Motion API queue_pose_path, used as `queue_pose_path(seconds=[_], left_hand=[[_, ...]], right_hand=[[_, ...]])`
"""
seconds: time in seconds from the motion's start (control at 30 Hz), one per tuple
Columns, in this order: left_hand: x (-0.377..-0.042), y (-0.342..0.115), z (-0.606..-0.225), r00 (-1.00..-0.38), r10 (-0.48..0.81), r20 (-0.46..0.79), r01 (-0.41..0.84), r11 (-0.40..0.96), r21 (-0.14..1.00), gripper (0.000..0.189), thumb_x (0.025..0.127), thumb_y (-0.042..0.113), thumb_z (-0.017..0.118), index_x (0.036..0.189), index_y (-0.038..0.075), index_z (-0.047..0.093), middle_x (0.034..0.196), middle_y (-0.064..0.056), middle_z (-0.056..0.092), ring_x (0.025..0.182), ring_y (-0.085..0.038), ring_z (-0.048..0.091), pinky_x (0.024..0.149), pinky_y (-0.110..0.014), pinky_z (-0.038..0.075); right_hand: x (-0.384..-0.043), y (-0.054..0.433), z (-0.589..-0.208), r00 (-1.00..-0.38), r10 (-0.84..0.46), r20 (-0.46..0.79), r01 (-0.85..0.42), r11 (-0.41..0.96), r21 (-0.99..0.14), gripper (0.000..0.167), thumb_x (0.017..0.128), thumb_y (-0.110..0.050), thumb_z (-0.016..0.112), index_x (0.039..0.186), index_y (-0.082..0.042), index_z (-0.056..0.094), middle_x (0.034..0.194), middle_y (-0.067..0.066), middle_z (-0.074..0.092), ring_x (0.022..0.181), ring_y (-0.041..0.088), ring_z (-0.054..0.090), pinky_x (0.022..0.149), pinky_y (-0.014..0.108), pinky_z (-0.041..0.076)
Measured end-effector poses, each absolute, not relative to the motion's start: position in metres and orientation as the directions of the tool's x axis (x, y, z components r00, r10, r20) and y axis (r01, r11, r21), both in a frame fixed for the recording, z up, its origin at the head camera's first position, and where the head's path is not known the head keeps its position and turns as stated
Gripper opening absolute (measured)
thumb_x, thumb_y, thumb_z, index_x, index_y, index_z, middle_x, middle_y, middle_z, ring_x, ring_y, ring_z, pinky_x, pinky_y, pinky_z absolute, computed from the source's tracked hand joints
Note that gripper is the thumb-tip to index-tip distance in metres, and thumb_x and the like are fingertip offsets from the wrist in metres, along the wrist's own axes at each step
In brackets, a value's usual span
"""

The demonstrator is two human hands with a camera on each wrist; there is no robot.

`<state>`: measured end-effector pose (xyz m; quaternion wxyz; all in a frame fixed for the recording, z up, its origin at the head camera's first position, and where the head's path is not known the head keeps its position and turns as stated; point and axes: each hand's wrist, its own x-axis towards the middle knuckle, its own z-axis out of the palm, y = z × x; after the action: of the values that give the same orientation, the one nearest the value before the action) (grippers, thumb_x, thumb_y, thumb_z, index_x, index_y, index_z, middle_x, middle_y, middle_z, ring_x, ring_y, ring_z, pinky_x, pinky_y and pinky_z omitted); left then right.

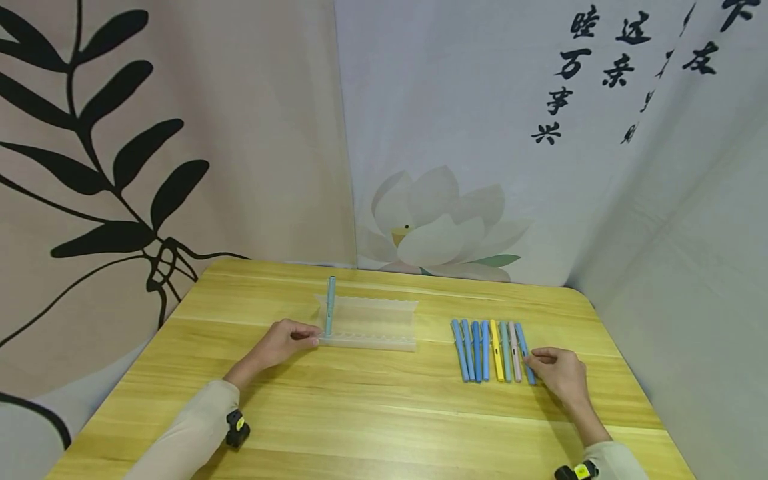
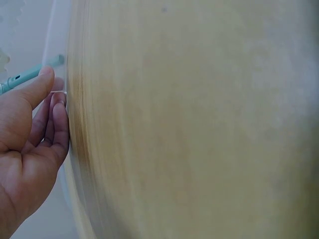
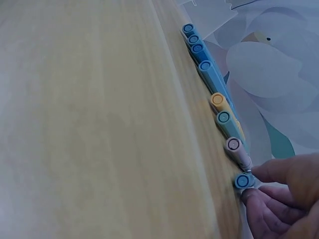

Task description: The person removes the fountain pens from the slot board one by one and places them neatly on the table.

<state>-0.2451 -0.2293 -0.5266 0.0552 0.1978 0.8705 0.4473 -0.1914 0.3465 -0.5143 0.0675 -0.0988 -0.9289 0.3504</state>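
Note:
My left hand [image 1: 292,339] pinches the front left corner of a translucent pen rack [image 1: 375,320] with notched edges. A single teal pen [image 1: 331,307] stands leaning in the rack at its left end; in the left wrist view that teal pen [image 2: 30,74] lies just past my thumb. To the right, my right hand [image 1: 561,375] grips the rightmost blue pen [image 1: 525,353] of a row, thumb and fingers on either side of it. The right wrist view shows that pen's round end [image 3: 243,180] between the fingertips, still low at the table.
Beside the held pen lie a pinkish pen [image 1: 514,352], a green pen [image 1: 506,352], a yellow pen [image 1: 496,351] and several blue pens [image 1: 476,351], side by side. The wooden table [image 1: 384,420] meets a printed curtain [image 1: 456,133] at its back edge.

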Motion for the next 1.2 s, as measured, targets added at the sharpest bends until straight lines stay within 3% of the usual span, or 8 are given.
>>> queue_pose_path(seconds=[0.3,0.57,1.2], left_hand=[[-0.246,-0.23,-0.527,-0.911,0.403,0.089,0.305,0.512,0.803,0.035,0.099,0.022,0.069,0.127,0.001,0.072,0.124,-0.015,0.072,0.11,-0.028,0.07,0.087,-0.034,0.058],[-0.244,-0.229,-0.525,-0.911,0.403,0.09,0.305,0.509,0.805,0.034,0.1,0.021,0.069,0.126,0.001,0.072,0.124,-0.015,0.072,0.109,-0.027,0.07,0.086,-0.031,0.057],[-0.245,-0.231,-0.528,-0.899,0.426,0.1,0.328,0.505,0.798,0.036,0.1,0.022,0.068,0.128,0.0,0.07,0.124,-0.016,0.072,0.11,-0.029,0.07,0.087,-0.032,0.057]], right_hand=[[-0.19,0.34,-0.503,-0.975,0.207,0.077,0.1,0.726,-0.68,0.033,0.096,-0.024,0.073,0.116,0.002,0.074,0.101,0.016,0.076,0.087,0.024,0.071,0.065,0.027,0.054],[-0.195,0.324,-0.489,-0.976,0.128,0.174,-0.026,0.732,-0.681,0.038,0.097,-0.03,0.073,0.12,-0.001,0.074,0.106,0.016,0.076,0.094,0.029,0.074,0.071,0.025,0.057],[-0.214,0.256,-0.48,-0.972,-0.011,0.234,-0.195,0.595,-0.78,0.035,0.096,-0.03,0.074,0.12,-0.005,0.075,0.107,0.01,0.077,0.096,0.023,0.073,0.079,0.022,0.057]])
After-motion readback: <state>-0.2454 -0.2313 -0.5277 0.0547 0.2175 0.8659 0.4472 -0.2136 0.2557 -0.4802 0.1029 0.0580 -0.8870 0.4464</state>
